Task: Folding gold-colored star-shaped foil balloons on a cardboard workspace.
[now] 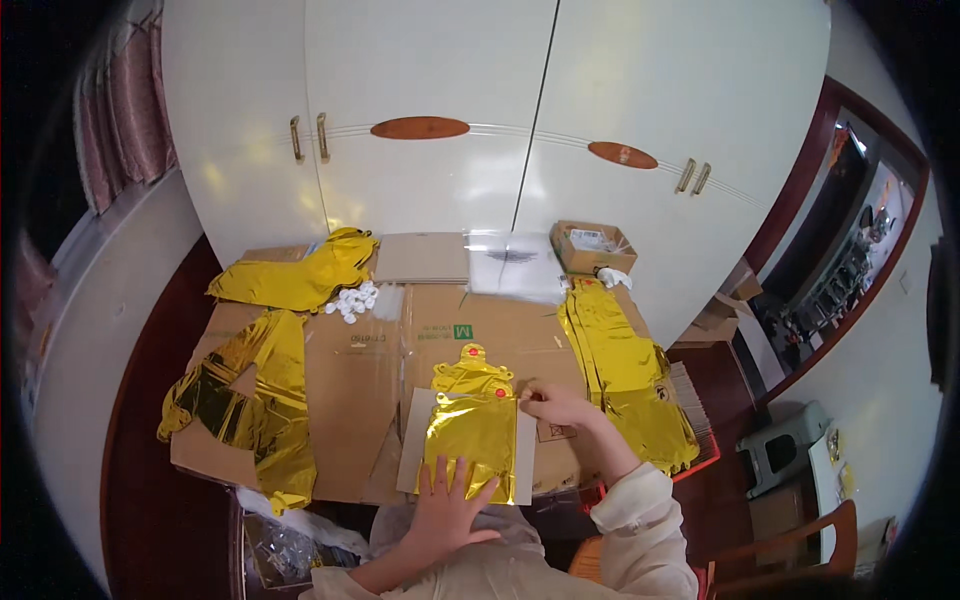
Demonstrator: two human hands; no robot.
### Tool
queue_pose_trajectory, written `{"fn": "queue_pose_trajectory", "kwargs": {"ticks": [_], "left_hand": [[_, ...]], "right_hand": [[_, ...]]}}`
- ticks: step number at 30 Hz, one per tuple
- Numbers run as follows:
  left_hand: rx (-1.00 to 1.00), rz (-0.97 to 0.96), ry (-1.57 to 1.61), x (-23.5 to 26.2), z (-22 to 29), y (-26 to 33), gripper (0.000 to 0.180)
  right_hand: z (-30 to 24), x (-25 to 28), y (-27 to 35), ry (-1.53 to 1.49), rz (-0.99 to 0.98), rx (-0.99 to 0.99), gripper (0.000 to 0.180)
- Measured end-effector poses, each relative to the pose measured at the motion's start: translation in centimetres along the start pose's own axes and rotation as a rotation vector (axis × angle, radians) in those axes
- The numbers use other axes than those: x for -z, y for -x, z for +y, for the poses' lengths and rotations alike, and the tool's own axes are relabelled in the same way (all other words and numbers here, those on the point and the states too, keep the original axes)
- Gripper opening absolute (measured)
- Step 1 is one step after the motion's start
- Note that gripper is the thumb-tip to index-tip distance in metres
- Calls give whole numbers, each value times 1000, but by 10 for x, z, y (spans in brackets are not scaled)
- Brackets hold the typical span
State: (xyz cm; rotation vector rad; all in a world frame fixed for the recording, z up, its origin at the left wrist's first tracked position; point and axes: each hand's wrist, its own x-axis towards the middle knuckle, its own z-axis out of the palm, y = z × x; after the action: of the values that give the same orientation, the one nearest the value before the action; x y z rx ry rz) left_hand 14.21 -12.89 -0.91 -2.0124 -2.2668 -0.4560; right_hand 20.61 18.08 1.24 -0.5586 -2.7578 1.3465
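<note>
Foil: the gold foil (470, 425) lies on a grey card (411, 445) in front of the body, its lower panel covering most of the card and its scalloped end reaching past the card's far edge.
Long axis: I read it as running away from the body towards the cabinet (420, 190), nearly straight, scalloped end farthest out.
Left hand: I have the left hand (450, 515) flat with fingers spread, fingertips over the foil's near part; it clasps nothing.
Right hand: I see the right hand (556, 404) curled at the card's right side, fingertips drawn together; whether they pinch foil, card or nothing, I cannot tell.
Foil from right hand: it lies to the left, the lower red dot (500, 393) just beside the fingertips.
Foil from left hand: it stretches beneath and beyond the fingers.
Nearer hand: for the scalloped end and both dots, I judge the right closer; for the near edge, the left.
Upper dot: the upper red dot (473, 352) sits farther out and left of the lower one.
Flanks: one gold pile (285, 395) lies left, another stack (622, 365) right, both apart from the card.
</note>
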Motion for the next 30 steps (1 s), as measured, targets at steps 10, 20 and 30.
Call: {"fn": "queue_pose_trajectory", "kwargs": {"ticks": [10,20,30], "left_hand": [[13,-48,-187,10,8,-2,86],[20,-37,-205,9,12,-7,87],[76,-46,-196,4,17,-2,88]], "right_hand": [[37,56,-5,178,573,-191,20],[103,125,51,327,832,-373,29],[-2,-25,80,653,378,375,29]]}}
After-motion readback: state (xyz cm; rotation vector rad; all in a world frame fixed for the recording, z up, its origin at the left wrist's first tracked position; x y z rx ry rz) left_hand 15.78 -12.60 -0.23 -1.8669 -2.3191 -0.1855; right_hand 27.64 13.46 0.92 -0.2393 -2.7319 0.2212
